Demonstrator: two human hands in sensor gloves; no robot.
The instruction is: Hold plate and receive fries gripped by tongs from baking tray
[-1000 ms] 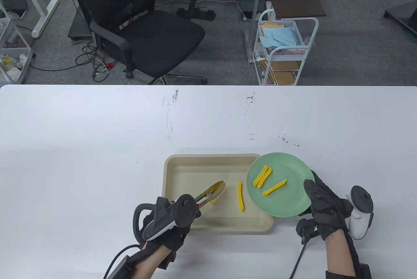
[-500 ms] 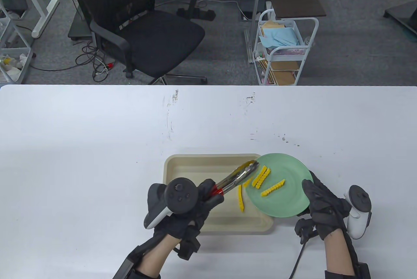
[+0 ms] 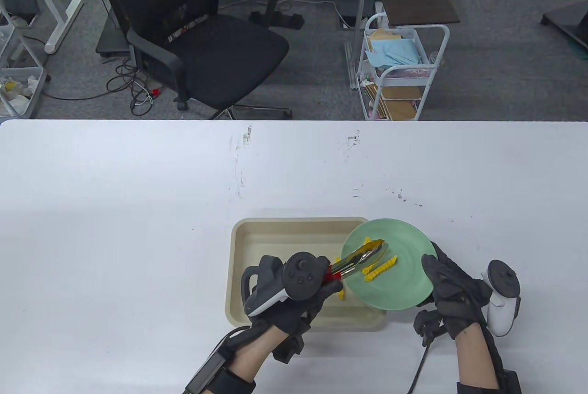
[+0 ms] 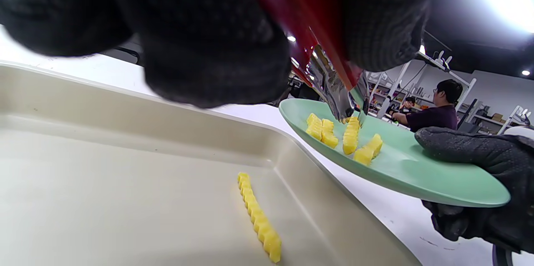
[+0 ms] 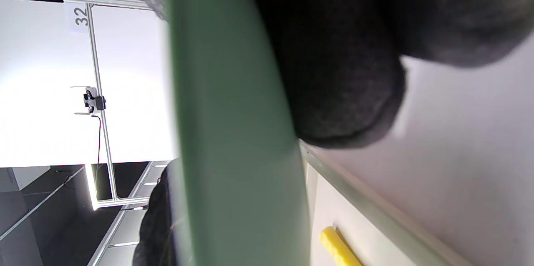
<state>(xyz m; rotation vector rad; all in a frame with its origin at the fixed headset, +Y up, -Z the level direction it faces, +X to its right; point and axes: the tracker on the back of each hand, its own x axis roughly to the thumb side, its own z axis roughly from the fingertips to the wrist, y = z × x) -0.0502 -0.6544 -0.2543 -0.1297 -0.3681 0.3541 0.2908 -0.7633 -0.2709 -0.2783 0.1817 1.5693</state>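
My right hand grips the right rim of a green plate and holds it tilted above the right end of the beige baking tray. My left hand grips red-handled metal tongs, whose tips reach over the plate's left part. Several yellow crinkle fries lie on the plate under the tong tips; the tongs pinch one of them. One fry lies on the tray floor. The right wrist view shows the plate's underside and a fry end in the tray.
The white table stretches wide to the left and back. A black office chair and a white cart stand on the floor beyond the far edge.
My left hand lifted a fry from the tray with the tongs and carried it right, over the plate. The plate shifted slightly left toward the tongs.
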